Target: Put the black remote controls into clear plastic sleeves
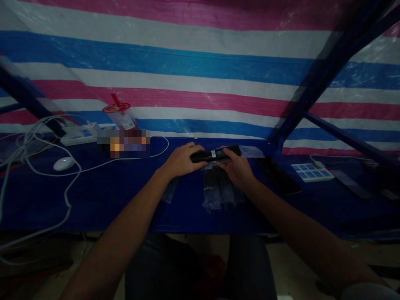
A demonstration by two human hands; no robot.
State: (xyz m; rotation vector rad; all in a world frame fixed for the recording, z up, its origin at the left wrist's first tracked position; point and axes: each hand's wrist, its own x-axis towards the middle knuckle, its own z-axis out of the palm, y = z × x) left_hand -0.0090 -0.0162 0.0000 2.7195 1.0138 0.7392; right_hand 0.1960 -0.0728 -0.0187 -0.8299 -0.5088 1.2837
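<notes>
- In the head view, the only one we have, the light is dim and much detail is lost in shadow.
- Our left hand [181, 160] is closed over the left end of a black remote [215, 154], fingers wrapped across its top; a ring shows on one finger.
- Our right hand [237, 168] grips the remote's right half from below and the near side. Its fingertips are hidden behind the remote, so we cannot tell how far they wrap.
- The remote lies crosswise, held just above the blue table [109, 196], at its middle toward the far side. A small pale label shows on it; we cannot read it.
- Under the hands lie clear bags [215, 191] with dark contents that are too murky to make out.
- To the left are a white mouse [64, 163], loose white cables [67, 191] and a power strip [79, 134]; a cup [121, 114] with a red lid stands farther back, and a blurred patch just beside it hides whatever is there.
- To the right lie a dark flat slab [279, 175] and a second strip [311, 171], and farther right are shapes cut off by darkness.
- A striped tarp [200, 71] fills the far side.
</notes>
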